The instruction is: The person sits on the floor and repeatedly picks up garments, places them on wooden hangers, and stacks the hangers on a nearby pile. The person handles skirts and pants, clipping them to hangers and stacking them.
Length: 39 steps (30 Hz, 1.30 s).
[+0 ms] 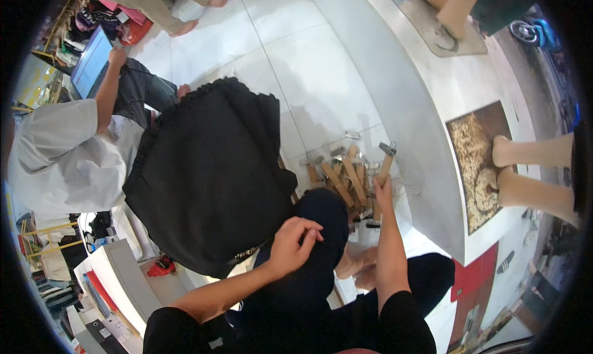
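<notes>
In my right hand (383, 192) is a wooden clip hanger (386, 164), held upright with its metal clip at the top. It stands over the right side of a pile of wooden clip hangers (356, 182) on the floor, just beyond my knees. My left hand (293, 246) hovers over or rests on my left thigh (319, 210), its fingers loosely bent and nothing visible in it. Left of it a black garment (208, 178) with a ruffled edge and a beaded band is spread out, hiding most of its support.
A white raised platform (407, 99) with mannequin legs (537, 187) runs along the right. A seated person (69, 150) with a laptop (95, 60) is at left; another person's legs (153, 6) stand beyond. A white shelf unit (123, 280) is at lower left.
</notes>
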Each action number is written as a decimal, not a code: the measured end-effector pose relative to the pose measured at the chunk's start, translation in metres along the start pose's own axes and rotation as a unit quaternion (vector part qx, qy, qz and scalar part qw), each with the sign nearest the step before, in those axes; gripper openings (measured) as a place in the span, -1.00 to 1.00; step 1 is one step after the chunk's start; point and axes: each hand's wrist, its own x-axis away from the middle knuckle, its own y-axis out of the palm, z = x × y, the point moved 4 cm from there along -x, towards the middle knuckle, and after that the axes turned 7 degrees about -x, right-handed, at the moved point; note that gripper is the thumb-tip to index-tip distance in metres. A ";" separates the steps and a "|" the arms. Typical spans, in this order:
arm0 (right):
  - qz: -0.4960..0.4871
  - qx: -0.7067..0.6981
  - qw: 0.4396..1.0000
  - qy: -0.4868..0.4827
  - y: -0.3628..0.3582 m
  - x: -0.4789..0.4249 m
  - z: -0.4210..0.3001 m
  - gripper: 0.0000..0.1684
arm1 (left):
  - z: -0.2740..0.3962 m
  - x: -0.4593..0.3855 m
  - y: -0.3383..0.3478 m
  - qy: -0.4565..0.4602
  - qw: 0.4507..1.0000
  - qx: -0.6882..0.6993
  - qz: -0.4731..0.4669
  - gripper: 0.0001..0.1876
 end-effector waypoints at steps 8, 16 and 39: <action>0.026 0.097 0.993 -0.066 -0.036 0.020 -0.010 -0.42 | -0.013 0.007 0.021 -0.054 0.998 0.025 0.020 -0.92; 0.031 0.230 0.973 -0.001 -0.046 0.061 -0.059 -0.41 | -0.010 0.008 0.024 -0.090 0.994 0.055 0.011 -0.89; -0.261 0.261 0.919 -0.140 0.152 0.188 -0.389 -0.54 | -0.108 0.208 -0.119 -0.039 0.917 -0.317 0.239 -0.10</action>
